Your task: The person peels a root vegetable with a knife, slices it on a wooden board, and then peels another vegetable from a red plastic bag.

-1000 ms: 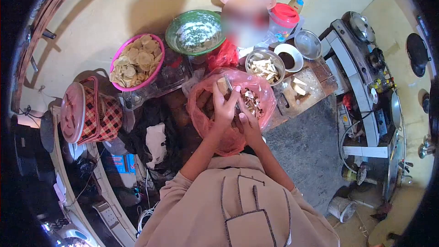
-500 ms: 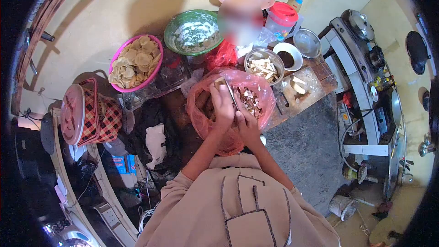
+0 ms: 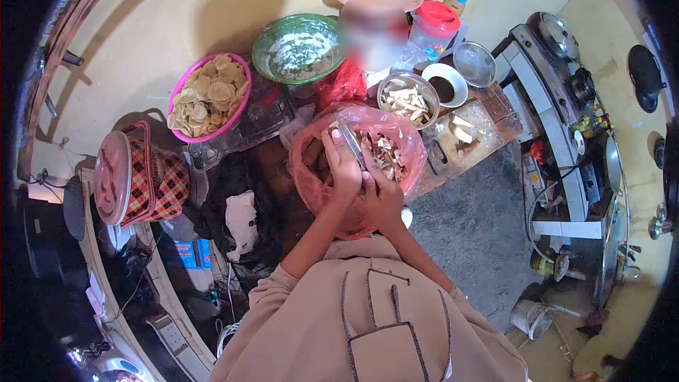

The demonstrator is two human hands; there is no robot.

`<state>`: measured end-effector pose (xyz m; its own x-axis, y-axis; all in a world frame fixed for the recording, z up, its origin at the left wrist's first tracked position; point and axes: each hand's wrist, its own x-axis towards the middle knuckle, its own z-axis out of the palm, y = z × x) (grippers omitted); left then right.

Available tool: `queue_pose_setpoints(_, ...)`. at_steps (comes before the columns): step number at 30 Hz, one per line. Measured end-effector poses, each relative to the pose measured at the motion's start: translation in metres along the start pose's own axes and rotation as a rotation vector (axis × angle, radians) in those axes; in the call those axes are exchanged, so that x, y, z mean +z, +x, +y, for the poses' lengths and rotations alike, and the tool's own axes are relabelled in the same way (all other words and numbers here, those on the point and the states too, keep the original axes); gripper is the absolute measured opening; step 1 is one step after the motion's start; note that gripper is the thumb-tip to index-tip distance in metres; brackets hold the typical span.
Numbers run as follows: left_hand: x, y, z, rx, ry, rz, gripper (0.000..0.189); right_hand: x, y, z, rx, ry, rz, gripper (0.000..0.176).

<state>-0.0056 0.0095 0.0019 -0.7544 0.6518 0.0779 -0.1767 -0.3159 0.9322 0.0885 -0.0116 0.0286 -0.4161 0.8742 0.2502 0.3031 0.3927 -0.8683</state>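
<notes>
Over a pink plastic bag [image 3: 308, 170] with brown and white peelings [image 3: 387, 155] in it, my left hand [image 3: 344, 163] is wrapped round a pale piece of root [image 3: 334, 127]. My right hand [image 3: 382, 194] grips a knife [image 3: 351, 145], whose blade lies against the piece. The knife's handle is hidden in the fingers. Just beyond the bag, a metal bowl [image 3: 409, 101] holds cut white sticks. Beside it, more pale pieces [image 3: 461, 131] lie on a wooden board [image 3: 488, 124].
A pink basket of round slices [image 3: 210, 95], a green basin [image 3: 297, 49], a white bowl with dark contents [image 3: 444, 86] and a red-lidded tub [image 3: 435, 27] stand behind. At left is a checkered container [image 3: 159, 173]; at right, a stove [image 3: 541, 71].
The knife blade has tilted, showing its flat side more, and shifted slightly left along the piece. Both hands stay over the bag.
</notes>
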Motion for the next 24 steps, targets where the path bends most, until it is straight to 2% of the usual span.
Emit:
queue_pose_setpoints(4,0.000,0.001,0.001,-0.009,-0.021,-0.009,0.029,0.001,-0.003,-0.007,0.094,0.019,-0.015,0.033)
queue_pose_setpoints(7,-0.006,0.005,-0.002,-0.036,-0.049,-0.043,0.025,0.004,-0.004,-0.003,0.187,0.144,-0.032,0.033)
queue_pose_setpoints(10,-0.003,0.004,0.001,0.033,0.040,-0.057,0.019,0.007,-0.006,-0.001,0.150,0.120,0.027,0.034)
queue_pose_setpoints(13,0.003,0.001,0.007,0.046,0.057,-0.028,0.018,0.004,-0.003,-0.005,0.230,0.135,0.017,0.034)
queue_pose_setpoints(16,0.007,0.000,0.006,0.034,0.008,0.000,0.019,0.009,-0.005,0.006,0.087,0.099,0.061,0.035)
queue_pose_setpoints(19,0.006,0.000,0.009,0.057,-0.010,0.002,0.021,0.012,-0.006,0.009,0.163,0.177,0.031,0.035)
queue_pose_setpoints(22,0.005,0.001,0.014,0.076,-0.063,-0.027,0.021,0.007,-0.008,0.000,0.455,0.526,-0.086,0.038)
queue_pose_setpoints(24,0.002,0.003,0.013,0.061,-0.096,-0.059,0.022,0.005,-0.005,0.002,0.462,0.721,-0.126,0.040)
